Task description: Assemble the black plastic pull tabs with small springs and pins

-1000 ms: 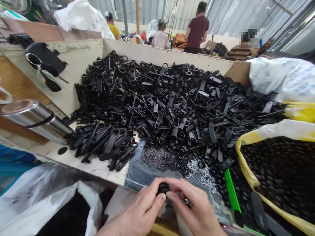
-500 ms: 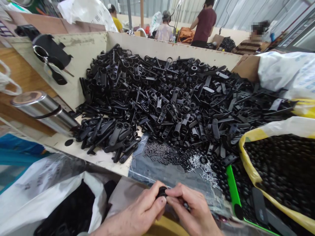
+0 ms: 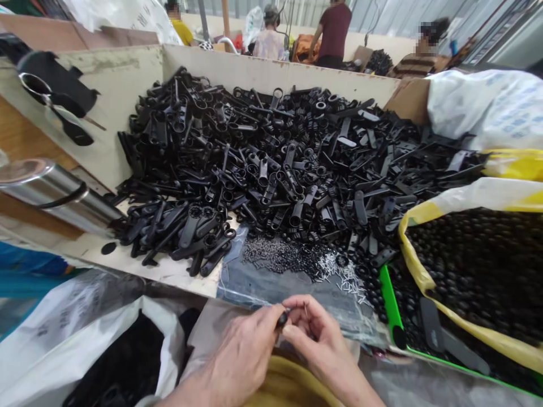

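Note:
At the near edge of the bench, my left hand (image 3: 246, 347) is closed around a small black plastic part (image 3: 281, 320), mostly hidden by the fingers. My right hand (image 3: 316, 333) meets it from the other side, fingers curled and thumb close to the part. Whatever those curled fingers hold is too small to make out. Just beyond both hands lies a dark mat (image 3: 271, 288). Small dark bits (image 3: 275, 257) and silver pins (image 3: 343, 277) are heaped on its far side.
A large pile of black plastic parts (image 3: 254, 158) fills the tray. Black handles (image 3: 182, 232) lie at left beside a steel flask (image 3: 63, 192). On the right are a green divider (image 3: 392, 305) and a yellow-edged bag (image 3: 418, 265) of black pieces. A white sack (image 3: 163, 328) sits lower left.
The black part is now more covered by my left fingers. My right hand has moved slightly up and left, its fingers more curled. The whole view has shifted a little.

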The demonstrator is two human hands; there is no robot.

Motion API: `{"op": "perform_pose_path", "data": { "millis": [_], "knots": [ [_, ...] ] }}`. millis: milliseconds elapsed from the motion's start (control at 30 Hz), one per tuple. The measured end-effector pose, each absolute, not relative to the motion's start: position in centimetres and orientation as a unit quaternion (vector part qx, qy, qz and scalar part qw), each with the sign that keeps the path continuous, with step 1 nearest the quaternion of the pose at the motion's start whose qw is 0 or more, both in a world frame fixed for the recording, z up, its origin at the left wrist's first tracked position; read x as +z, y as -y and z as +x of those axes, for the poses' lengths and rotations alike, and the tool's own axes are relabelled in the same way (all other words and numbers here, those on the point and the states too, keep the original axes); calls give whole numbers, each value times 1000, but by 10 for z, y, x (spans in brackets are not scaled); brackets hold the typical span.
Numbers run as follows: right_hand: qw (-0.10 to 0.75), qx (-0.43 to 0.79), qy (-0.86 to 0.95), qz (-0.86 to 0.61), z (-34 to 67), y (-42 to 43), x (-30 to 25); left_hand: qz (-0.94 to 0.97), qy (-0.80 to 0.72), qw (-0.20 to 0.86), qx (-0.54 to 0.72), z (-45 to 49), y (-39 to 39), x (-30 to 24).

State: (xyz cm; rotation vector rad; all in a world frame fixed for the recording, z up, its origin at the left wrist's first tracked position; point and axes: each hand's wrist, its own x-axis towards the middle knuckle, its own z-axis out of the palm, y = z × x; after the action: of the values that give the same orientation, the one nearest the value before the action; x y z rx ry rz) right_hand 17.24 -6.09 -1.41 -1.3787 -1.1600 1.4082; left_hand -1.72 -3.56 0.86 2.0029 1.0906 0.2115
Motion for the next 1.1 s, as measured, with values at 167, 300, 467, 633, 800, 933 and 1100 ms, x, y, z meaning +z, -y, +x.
{"op": "perform_pose_path", "data": {
  "millis": [167, 300, 467, 633, 800, 933, 1100],
  "knots": [
    [438, 562, 430, -554, 172, 42, -8, 766, -467, 422, 128, -19, 28, 5],
    [402, 539, 490, -555, 177, 31, -4, 597, -519, 587, 169, -21, 21, 7],
    [402, 455, 589, -533, 177, 24, 1, 469, -490, 716, 162, -16, 16, 20],
    [376, 473, 612, -509, 178, 22, 2, 359, -510, 763, 173, -15, 22, 27],
    [385, 466, 606, -517, 178, 20, -2, 305, -541, 763, 179, -18, 24, 19],
    [392, 462, 588, -536, 174, 22, -3, 292, -544, 761, 198, -18, 30, 7],
    [388, 476, 572, -544, 171, 30, -9, 398, -504, 744, 185, -27, 36, -8]
  ]
}}
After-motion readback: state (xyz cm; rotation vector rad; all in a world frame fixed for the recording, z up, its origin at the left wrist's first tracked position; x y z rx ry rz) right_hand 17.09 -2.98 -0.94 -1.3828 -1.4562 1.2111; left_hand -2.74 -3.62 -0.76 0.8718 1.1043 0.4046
